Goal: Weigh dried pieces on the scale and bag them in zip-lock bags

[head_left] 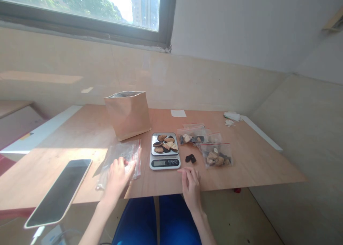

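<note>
My left hand point(119, 175) lies on a stack of clear zip bags point(131, 150) with red seals, its fingers closed on the plastic of the top bag. Right of it stands a white kitchen scale point(165, 163), its display lit but too small to read surely. Several brown, black and cream dried pieces point(164, 144) cover the scale's plate. My right hand point(190, 182) rests at the table's front edge, just off the scale's lower right corner, holding nothing, with loosely bent fingers apart. Beyond its fingertips are dark dried pieces point(190, 158) on the wood.
An open brown paper bag point(130, 116) stands behind the zip bags. Filled zip bags point(216, 155) lie right of the scale. A phone point(60, 191) overhangs the front edge at left. White paper point(178, 113) and crumpled tissue point(232, 116) lie at the back.
</note>
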Available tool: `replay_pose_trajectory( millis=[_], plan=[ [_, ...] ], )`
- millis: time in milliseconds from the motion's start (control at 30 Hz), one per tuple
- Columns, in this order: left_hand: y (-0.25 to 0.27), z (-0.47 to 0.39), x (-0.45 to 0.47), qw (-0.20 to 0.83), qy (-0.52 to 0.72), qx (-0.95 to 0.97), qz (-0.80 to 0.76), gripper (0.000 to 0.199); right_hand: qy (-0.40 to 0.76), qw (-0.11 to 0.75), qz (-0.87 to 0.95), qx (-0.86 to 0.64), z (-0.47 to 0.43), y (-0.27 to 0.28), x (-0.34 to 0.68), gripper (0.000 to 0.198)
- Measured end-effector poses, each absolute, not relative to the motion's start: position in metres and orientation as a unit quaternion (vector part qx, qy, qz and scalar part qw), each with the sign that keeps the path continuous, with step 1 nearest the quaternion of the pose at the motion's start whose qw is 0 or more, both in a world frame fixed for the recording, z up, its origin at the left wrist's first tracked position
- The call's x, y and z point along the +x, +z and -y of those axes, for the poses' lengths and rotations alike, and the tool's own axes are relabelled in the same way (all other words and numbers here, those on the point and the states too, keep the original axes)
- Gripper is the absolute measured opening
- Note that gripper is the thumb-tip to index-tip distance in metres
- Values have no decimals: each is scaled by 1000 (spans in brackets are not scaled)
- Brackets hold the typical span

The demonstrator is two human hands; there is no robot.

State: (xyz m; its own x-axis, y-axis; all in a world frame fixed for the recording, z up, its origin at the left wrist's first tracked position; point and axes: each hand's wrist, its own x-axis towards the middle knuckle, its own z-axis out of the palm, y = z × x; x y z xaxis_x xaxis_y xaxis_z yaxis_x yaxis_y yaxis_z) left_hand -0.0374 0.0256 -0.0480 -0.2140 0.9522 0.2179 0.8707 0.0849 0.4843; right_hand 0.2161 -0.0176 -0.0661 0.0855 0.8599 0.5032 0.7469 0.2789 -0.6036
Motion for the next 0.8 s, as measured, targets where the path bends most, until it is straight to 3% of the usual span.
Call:
replay_pose_trajectory(
  millis=[233,400,600,800],
  plan=[
    [-47,-28,-43,104,202,654,-722,19,127,430,684,-576,31,-61,189,28],
    [-39,-5,-27,126,337,641,-678,29,240,447,688,-519,31,-41,154,27],
    [-28,18,0,270,400,663,-572,27,375,439,630,-520,6,-26,121,24],
    [-7,19,-5,208,516,472,-684,33,402,439,577,-559,-19,-22,150,27]
  ],
)
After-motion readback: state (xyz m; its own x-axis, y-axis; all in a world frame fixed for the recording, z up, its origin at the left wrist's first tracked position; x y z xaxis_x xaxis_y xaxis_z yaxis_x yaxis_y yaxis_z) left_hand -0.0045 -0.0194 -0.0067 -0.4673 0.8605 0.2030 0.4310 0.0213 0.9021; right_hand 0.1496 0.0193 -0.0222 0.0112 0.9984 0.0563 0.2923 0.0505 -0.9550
